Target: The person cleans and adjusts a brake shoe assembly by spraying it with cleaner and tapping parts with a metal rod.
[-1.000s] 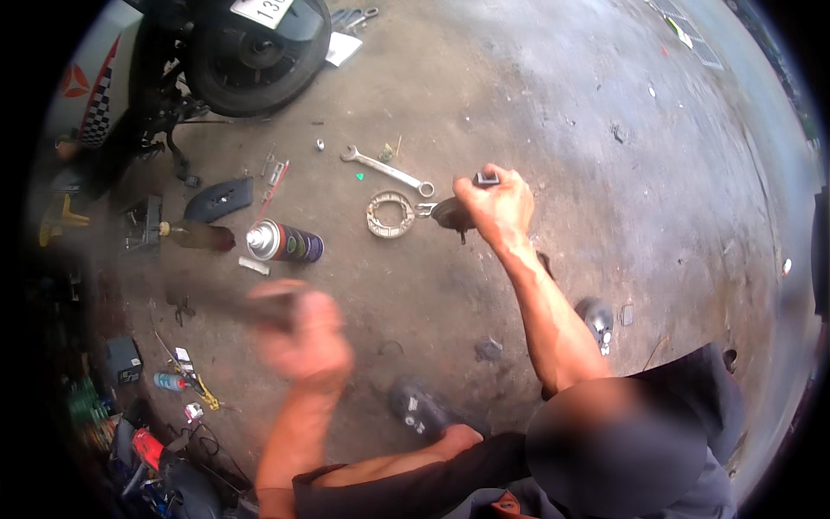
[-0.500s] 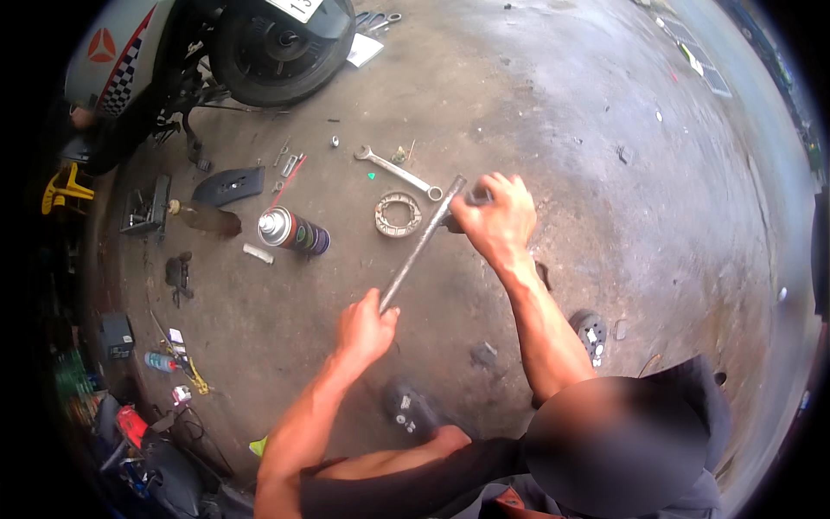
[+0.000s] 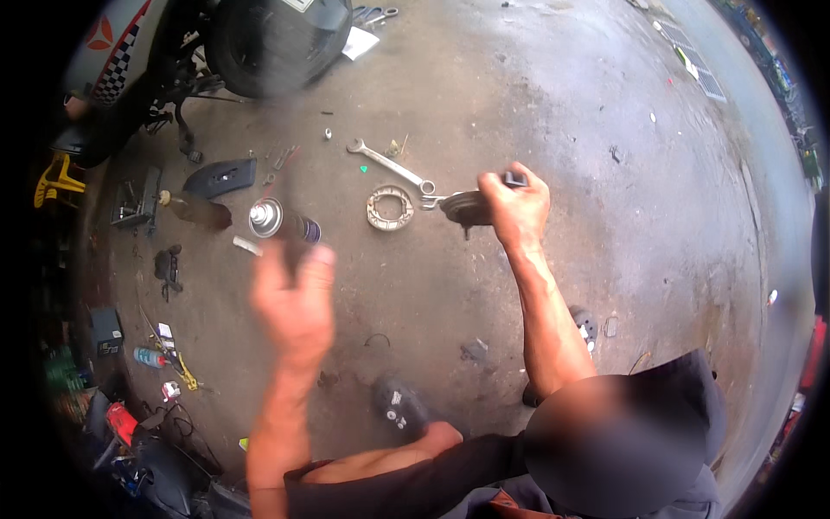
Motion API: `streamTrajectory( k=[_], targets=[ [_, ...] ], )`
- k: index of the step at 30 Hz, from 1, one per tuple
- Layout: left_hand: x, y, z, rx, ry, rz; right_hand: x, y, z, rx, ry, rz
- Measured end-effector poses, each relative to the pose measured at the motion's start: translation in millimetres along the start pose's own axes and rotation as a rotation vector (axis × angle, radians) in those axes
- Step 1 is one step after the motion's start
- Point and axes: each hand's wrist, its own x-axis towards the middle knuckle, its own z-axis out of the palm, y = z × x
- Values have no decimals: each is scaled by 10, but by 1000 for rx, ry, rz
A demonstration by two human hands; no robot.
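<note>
My left hand (image 3: pixel 294 303) is raised in front of the spray can (image 3: pixel 266 217), smeared by motion. Its fingers are closed on a metal bar (image 3: pixel 296 244) that shows only as a dark streak pointing away from me. My right hand (image 3: pixel 521 208) grips a dark round metal part (image 3: pixel 465 208) with a stub underneath and a pale bent end on its left. Left of that part, a ring of brake shoes (image 3: pixel 390 208) lies flat on the floor. Just beyond the ring is a combination wrench (image 3: pixel 391 165), lying at a slant.
A motorcycle wheel (image 3: pixel 259 52) stands at the far left. Nearer are a black curved panel (image 3: pixel 220 177), a brown bottle (image 3: pixel 197 210) and a metal tray (image 3: pixel 137 201) of small parts. A yellow tool (image 3: pixel 187 374) and a blue can (image 3: pixel 149 356) lie at left. My shoes (image 3: pixel 398 406) are close by.
My left hand has swung left and up with the bar, away from the round part. The bar no longer crosses beside my right hand, which has shifted slightly right and now shows the round part.
</note>
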Motion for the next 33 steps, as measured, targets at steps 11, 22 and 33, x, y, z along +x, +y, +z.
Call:
streamTrajectory(
  k=[11, 22, 33],
  targets=[
    [-146, 85, -63, 106, -165, -165, 47, 67, -75, 250, -78, 29],
    [0, -266, 12, -65, 47, -64, 42, -169, -188, 340, -70, -2],
    [-357, -311, 34, 157, -355, -311, 54, -82, -249, 533, -60, -10]
  ],
)
